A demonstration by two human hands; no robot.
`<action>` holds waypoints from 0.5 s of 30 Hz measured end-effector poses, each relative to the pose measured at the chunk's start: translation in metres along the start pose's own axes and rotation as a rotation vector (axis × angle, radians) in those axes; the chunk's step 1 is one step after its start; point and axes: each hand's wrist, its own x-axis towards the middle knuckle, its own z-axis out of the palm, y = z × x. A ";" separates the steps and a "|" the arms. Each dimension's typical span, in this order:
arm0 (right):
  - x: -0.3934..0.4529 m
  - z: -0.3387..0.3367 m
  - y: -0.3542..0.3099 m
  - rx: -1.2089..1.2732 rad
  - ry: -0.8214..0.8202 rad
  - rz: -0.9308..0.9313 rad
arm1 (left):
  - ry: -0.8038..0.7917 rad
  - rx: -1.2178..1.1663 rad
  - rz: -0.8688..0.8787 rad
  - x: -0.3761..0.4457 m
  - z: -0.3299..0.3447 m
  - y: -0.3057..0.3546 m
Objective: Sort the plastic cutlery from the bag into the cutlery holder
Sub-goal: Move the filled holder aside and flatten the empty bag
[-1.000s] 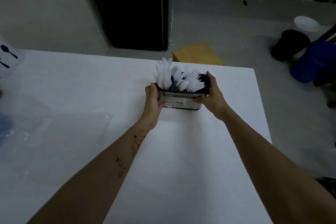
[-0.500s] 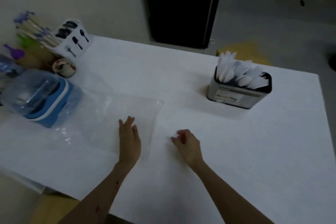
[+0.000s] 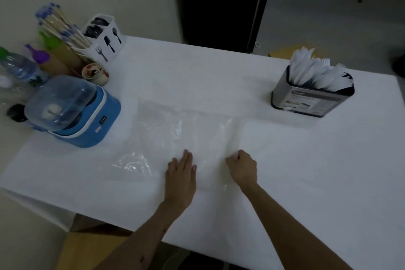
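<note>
I see a dim, bluish, underexposed frame; light falls softly from above, so the white rectangular table (image 3: 219, 76) shows only faint shadows. Weak glare glints on the crumpled clear plastic bag (image 3: 175, 133). Wide-angle distortion bends the table edges, and everything looks slightly soft and grainy

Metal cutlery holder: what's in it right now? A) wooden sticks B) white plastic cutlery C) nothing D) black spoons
B: white plastic cutlery stands upright out of the metal cutlery holder at the table's far right, away from both hands.
</note>
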 end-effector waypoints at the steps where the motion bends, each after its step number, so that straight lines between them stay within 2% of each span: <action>1: -0.003 -0.012 0.010 0.000 0.039 -0.006 | 0.032 0.004 0.062 -0.001 0.000 0.005; 6: -0.012 -0.093 0.065 -0.109 0.230 0.076 | 0.107 0.222 0.260 0.002 -0.005 0.036; 9: -0.017 -0.136 0.084 -0.111 0.323 0.089 | 0.041 0.270 0.327 0.008 0.002 0.051; 12: -0.019 -0.158 0.088 -0.067 0.314 0.045 | -0.092 0.254 0.308 0.010 0.025 0.061; 15: -0.024 -0.163 0.069 0.034 0.275 -0.056 | -0.143 0.209 0.263 0.011 0.041 0.064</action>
